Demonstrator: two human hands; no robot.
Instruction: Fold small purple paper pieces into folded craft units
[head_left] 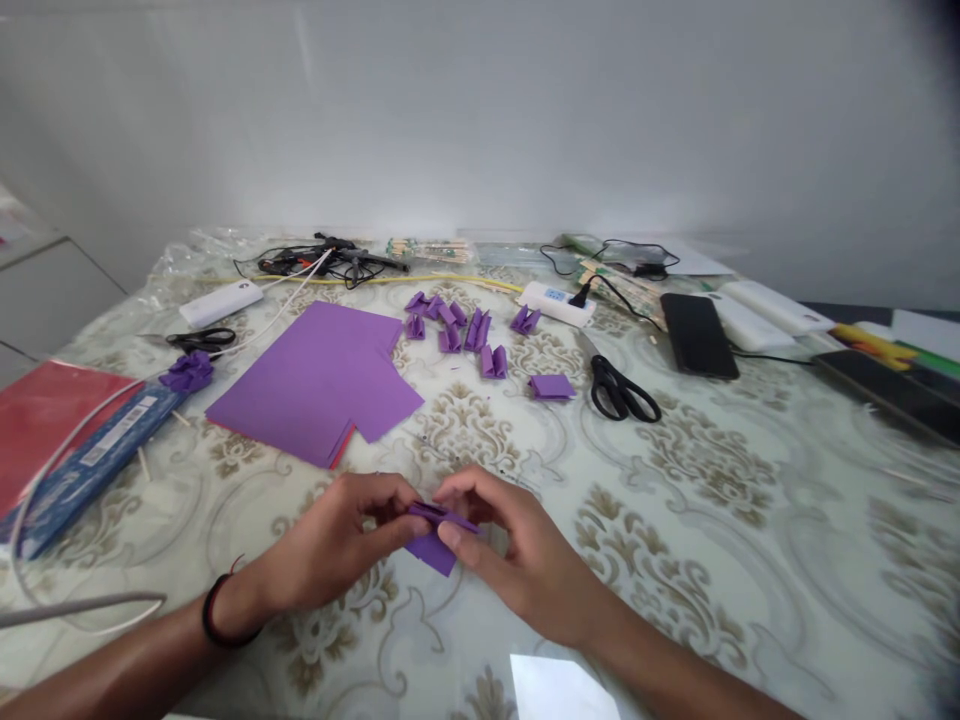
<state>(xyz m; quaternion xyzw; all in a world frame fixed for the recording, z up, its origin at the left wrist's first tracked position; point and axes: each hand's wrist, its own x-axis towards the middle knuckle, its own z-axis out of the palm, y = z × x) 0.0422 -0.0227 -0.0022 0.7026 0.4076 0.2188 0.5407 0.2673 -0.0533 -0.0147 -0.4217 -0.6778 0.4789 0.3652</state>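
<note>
Between both hands, near the front of the table, is a small piece of folded purple paper (433,552). My left hand (337,540) pinches its left upper edge with thumb and fingers. On its right side my right hand (514,550) grips the same piece, thumb on top of the fold. Beyond the hands lie several small folded purple pieces (493,362), and one flatter folded piece (551,387) rests to their right. Large purple sheets (319,375) are stacked left of centre, with a red edge showing beneath.
Black-handled scissors (619,390) lie right of centre, another pair (202,340) at the left. A white power strip (556,303), a black phone (697,335), cables (330,262), a blue package (94,455), a red sheet (56,420) and crumpled purple paper (187,371) surround the work area.
</note>
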